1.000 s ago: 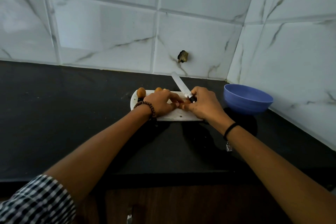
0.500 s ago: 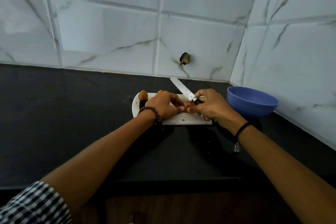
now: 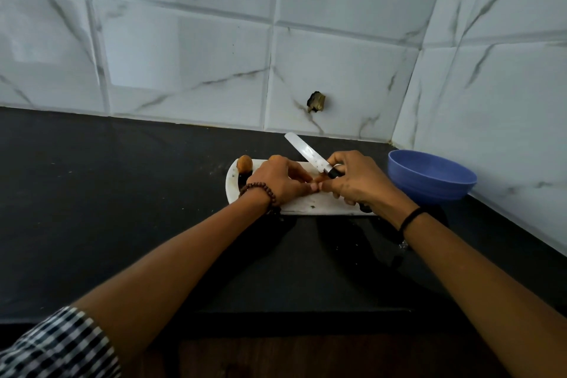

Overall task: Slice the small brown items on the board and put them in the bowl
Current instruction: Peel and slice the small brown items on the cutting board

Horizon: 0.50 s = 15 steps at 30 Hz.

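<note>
Two brown items (image 3: 244, 163) on white cutting board (image 3: 306, 206), left hand (image 3: 276, 181) pinching third brown item (image 3: 320, 177), right hand (image 3: 357, 182) gripping knife (image 3: 306, 153), blue bowl (image 3: 429, 182) alongside

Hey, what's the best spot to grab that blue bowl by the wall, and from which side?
Pinch the rim of the blue bowl at its near-left edge, thumb inside, coming from the board side. It stands upright and open, and the tiled wall is close on its right, so the left looks freer.
</note>
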Tool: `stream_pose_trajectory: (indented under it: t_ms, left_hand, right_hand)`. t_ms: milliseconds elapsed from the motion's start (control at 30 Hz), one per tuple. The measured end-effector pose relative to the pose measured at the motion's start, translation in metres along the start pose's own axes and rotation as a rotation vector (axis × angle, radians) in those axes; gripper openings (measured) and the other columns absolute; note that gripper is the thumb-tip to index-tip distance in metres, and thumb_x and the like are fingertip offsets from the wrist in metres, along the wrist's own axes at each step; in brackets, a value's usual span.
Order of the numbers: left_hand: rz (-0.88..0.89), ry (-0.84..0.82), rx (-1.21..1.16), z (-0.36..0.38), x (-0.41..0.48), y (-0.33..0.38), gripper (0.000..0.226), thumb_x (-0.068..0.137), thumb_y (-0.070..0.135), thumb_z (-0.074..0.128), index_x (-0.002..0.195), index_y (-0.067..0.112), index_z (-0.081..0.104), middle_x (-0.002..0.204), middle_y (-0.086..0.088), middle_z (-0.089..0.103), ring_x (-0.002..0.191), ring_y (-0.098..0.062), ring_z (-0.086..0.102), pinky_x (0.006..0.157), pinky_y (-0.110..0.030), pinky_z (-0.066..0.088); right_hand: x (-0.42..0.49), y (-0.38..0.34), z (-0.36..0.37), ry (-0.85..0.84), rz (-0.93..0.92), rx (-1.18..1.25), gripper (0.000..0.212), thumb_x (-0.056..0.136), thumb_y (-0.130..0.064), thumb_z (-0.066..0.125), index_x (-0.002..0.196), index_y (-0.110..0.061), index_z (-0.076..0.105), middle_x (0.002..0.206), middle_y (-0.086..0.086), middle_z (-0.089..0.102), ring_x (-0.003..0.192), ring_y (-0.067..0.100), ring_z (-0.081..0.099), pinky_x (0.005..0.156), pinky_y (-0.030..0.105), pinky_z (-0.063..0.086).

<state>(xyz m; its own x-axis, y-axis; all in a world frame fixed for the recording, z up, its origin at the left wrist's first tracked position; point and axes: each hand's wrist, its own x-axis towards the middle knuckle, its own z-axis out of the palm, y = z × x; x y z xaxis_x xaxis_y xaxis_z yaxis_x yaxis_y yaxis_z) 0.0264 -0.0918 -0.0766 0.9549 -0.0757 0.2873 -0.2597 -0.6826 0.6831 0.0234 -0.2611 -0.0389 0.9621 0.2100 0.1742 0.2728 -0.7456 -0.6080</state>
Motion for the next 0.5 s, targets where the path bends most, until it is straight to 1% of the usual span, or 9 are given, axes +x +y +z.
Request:
stream_pose_trajectory:
  t_ms: [67, 133, 200, 267, 333, 400, 500]
  left_hand:
    - [-0.012, 0.002, -0.003, 0.0, 0.001, 0.0, 0.028, 0.078, 0.044, 0.076, 0.1, 0.026, 0.075, 0.095, 0.011, 0.07, 0.094, -0.003, 0.061, 0.079, -0.019, 0.043]
    - [-0.014, 0.003, -0.002, 0.001, 0.0, 0.0, 0.028, 0.078, 0.044, 0.075, 0.1, 0.026, 0.075, 0.096, 0.011, 0.071, 0.095, -0.003, 0.06, 0.076, -0.017, 0.04]
    - [-0.012, 0.002, -0.008, 0.0, 0.0, 0.0, 0.027, 0.079, 0.043, 0.075, 0.101, 0.026, 0.075, 0.099, 0.011, 0.07, 0.094, -0.001, 0.057, 0.075, -0.016, 0.037]
    - [-0.008, 0.001, -0.018, 0.0, -0.001, 0.0, 0.027, 0.078, 0.043, 0.075, 0.1, 0.027, 0.076, 0.101, 0.011, 0.07, 0.095, -0.001, 0.057, 0.079, -0.018, 0.04]
    - [-0.008, -0.004, -0.04, 0.0, 0.001, -0.002, 0.026, 0.077, 0.044, 0.077, 0.098, 0.029, 0.076, 0.099, 0.011, 0.072, 0.098, -0.003, 0.061, 0.087, -0.024, 0.047]
    - [-0.011, -0.016, -0.063, -0.001, 0.001, -0.003, 0.024, 0.076, 0.042, 0.078, 0.096, 0.029, 0.077, 0.097, 0.01, 0.073, 0.098, -0.004, 0.063, 0.094, -0.027, 0.048]
    - [-0.019, -0.029, -0.071, -0.002, 0.004, -0.004, 0.023, 0.076, 0.04, 0.078, 0.096, 0.029, 0.077, 0.097, 0.009, 0.073, 0.099, -0.005, 0.063, 0.097, -0.029, 0.048]
  right_hand:
    - [-0.004, 0.005, 0.002, 0.028, 0.003, 0.02, 0.021, 0.082, -0.012, 0.075, 0.101, -0.015, 0.066, 0.081, 0.006, 0.068, 0.052, 0.006, 0.06, 0.039, 0.016, 0.042]
    - [-0.007, 0.008, 0.005, 0.047, -0.01, 0.016, 0.021, 0.083, -0.016, 0.075, 0.103, -0.018, 0.067, 0.085, 0.006, 0.07, 0.064, 0.013, 0.066, 0.043, 0.019, 0.046]
    - [-0.009, 0.01, 0.007, 0.068, -0.02, 0.021, 0.021, 0.082, -0.016, 0.074, 0.101, -0.019, 0.067, 0.088, 0.006, 0.071, 0.07, 0.018, 0.069, 0.046, 0.023, 0.05]
    - [-0.008, 0.01, 0.008, 0.081, -0.017, 0.043, 0.02, 0.081, -0.014, 0.075, 0.099, -0.018, 0.066, 0.088, 0.008, 0.071, 0.069, 0.018, 0.068, 0.045, 0.023, 0.048]
    - [-0.007, 0.007, 0.007, 0.077, -0.012, 0.042, 0.022, 0.079, -0.013, 0.077, 0.098, -0.018, 0.067, 0.088, 0.008, 0.071, 0.069, 0.016, 0.068, 0.045, 0.021, 0.046]
    - [-0.005, 0.003, 0.005, 0.064, -0.01, 0.032, 0.025, 0.079, -0.012, 0.079, 0.1, -0.018, 0.067, 0.088, 0.007, 0.072, 0.066, 0.011, 0.067, 0.046, 0.017, 0.045]
    - [-0.006, -0.001, 0.005, 0.05, 0.0, 0.02, 0.025, 0.08, -0.012, 0.079, 0.1, -0.02, 0.066, 0.084, 0.004, 0.072, 0.061, 0.005, 0.066, 0.043, 0.013, 0.044]
